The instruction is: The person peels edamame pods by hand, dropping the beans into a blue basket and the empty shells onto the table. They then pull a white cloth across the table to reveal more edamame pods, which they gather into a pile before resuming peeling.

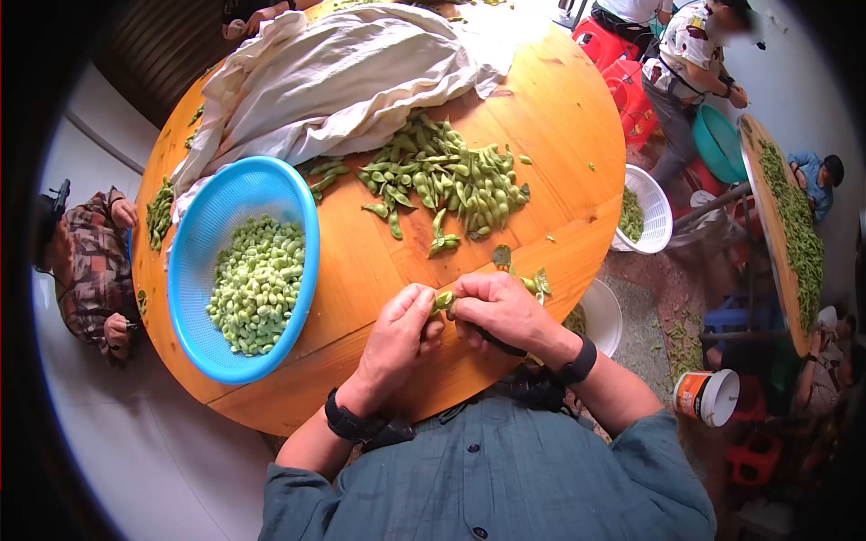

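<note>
Over the near edge of the round table, my left hand (399, 332) and my right hand (505, 311) are both closed around one green soybean pod (443, 301). Thumbs and fingertips pinch it from either side; part of it is hidden by them. To the left of my hands stands a blue colander (309, 261) with shelled green beans (259, 284) inside. A heap of unshelled soybean pods (451, 176) lies beyond my hands. Beside my right hand are a few loose pods (538, 284).
A crumpled white cloth (343, 81) covers the table's far side. White baskets (651, 212) and a pale bowl (603, 316) stand to the right below the wooden table (559, 117). People sit or stand around, one in plaid (90, 252) at left. A paint bucket (708, 397) is at right.
</note>
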`<state>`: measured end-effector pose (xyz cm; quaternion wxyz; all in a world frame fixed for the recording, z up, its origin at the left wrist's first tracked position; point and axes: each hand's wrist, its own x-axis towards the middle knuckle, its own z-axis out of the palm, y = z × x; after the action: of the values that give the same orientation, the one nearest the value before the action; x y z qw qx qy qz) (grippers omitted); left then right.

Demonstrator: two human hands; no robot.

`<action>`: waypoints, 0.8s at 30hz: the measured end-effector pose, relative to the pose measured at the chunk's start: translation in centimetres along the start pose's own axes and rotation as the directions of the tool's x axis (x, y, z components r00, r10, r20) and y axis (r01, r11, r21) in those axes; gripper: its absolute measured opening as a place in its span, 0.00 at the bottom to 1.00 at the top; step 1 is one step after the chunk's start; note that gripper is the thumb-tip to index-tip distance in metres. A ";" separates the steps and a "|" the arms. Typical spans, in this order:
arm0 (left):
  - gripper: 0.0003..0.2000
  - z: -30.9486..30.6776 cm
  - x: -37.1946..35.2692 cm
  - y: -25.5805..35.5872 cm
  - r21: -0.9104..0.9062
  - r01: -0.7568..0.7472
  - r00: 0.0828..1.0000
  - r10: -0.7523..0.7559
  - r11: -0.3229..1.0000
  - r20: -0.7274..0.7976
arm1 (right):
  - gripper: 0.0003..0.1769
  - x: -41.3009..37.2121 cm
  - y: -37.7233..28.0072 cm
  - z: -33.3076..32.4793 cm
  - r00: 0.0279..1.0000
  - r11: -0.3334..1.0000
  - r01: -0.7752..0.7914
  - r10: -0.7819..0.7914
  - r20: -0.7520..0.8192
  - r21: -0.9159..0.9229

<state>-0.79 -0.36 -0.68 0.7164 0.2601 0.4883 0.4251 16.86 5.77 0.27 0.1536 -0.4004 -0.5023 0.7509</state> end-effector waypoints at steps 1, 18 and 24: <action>0.11 0.0 0.2 -0.4 0.036 -0.056 0.998 0.056 0.998 0.007 | 0.08 0.1 0.1 0.0 1.000 0.999 0.016 -0.017 -0.011 -0.036; 0.06 0.4 1.0 -1.0 0.745 -0.463 0.810 0.570 0.481 0.136 | 0.08 -0.3 0.8 0.5 0.980 0.951 0.147 -0.178 -0.091 -0.273; 0.06 0.2 1.1 -1.4 0.736 -0.543 0.746 0.635 0.404 0.202 | 0.09 -0.7 0.9 0.8 0.976 0.985 0.138 -0.153 -0.155 -0.107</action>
<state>0.03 -0.15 -2.22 0.3141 0.6648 0.5331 0.4185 16.91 4.41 -0.08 0.2294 -0.4293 -0.5513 0.6776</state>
